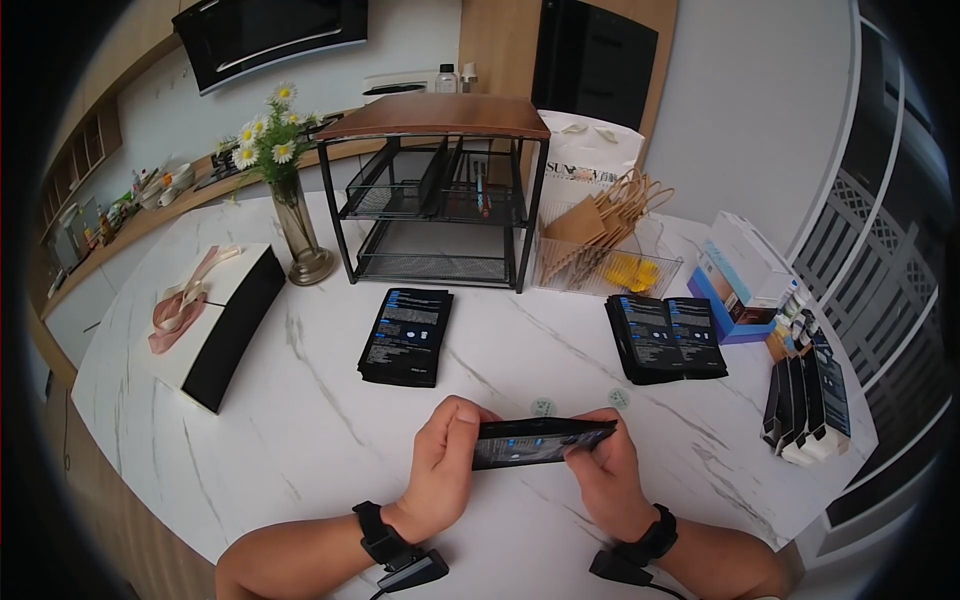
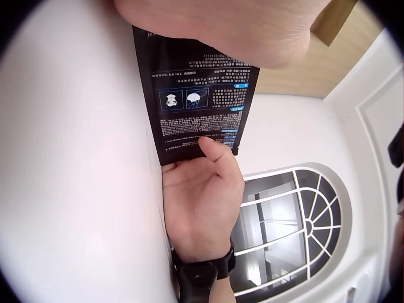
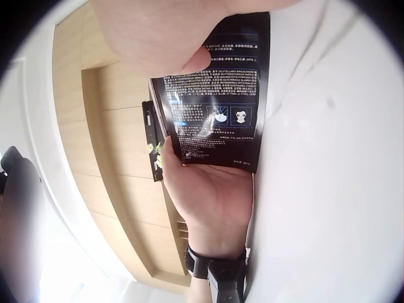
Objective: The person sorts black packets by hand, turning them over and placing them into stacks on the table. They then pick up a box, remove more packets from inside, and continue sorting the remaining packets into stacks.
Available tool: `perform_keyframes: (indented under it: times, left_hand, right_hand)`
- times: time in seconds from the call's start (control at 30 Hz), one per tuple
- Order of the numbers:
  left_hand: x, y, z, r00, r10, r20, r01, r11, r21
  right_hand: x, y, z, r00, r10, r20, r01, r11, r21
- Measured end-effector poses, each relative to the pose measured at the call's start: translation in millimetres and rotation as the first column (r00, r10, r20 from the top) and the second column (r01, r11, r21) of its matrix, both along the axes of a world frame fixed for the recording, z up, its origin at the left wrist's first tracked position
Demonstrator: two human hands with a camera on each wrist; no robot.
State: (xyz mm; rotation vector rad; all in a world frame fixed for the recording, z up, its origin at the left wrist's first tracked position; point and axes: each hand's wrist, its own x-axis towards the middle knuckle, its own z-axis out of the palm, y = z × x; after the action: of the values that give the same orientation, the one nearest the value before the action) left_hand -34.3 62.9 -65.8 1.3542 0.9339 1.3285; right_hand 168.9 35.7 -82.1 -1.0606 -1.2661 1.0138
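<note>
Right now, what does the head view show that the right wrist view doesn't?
Only the head view shows the wooden-topped rack, the box with the pink ribbon, the brown paper bags and two stacks of black packets, left and right, on the table.

Only the right wrist view clearly shows the small face drawing printed on a held packet.

Both show the left hand and right hand gripping black packets, the white daisies and part of the tabletop.
</note>
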Motion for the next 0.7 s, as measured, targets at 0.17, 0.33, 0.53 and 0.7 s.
perform_keyframes:
  times: [0.17, 0.33, 0.53, 0.7]
  left_hand:
    - [-0.3, -0.4, 1.6, 1.000, -0.006, 0.005, 0.006, 1.000, 0.001]
    - [-0.4, -0.3, 1.5, 1.000, -0.004, 0.001, 0.004, 1.000, -0.004]
    - [0.0, -0.2, 1.8, 1.000, 0.003, -0.004, -0.003, 1.000, 0.000]
    - [-0.2, -0.2, 1.2, 1.000, 0.004, -0.008, -0.004, 1.000, 0.001]
  right_hand:
    - [-1.0, -0.5, 0.9, 1.000, -0.001, -0.009, 0.001, 1.000, -0.005]
    - [-0.2, -0.5, -0.2, 1.000, -0.006, 0.005, 0.006, 1.000, 0.000]
    - [-0.2, -0.7, 1.3, 0.999, -0.015, 0.030, 0.015, 1.000, -0.013]
    - [-0.7, -0.7, 2.4, 1.000, -0.005, 0.010, 0.005, 1.000, -0.012]
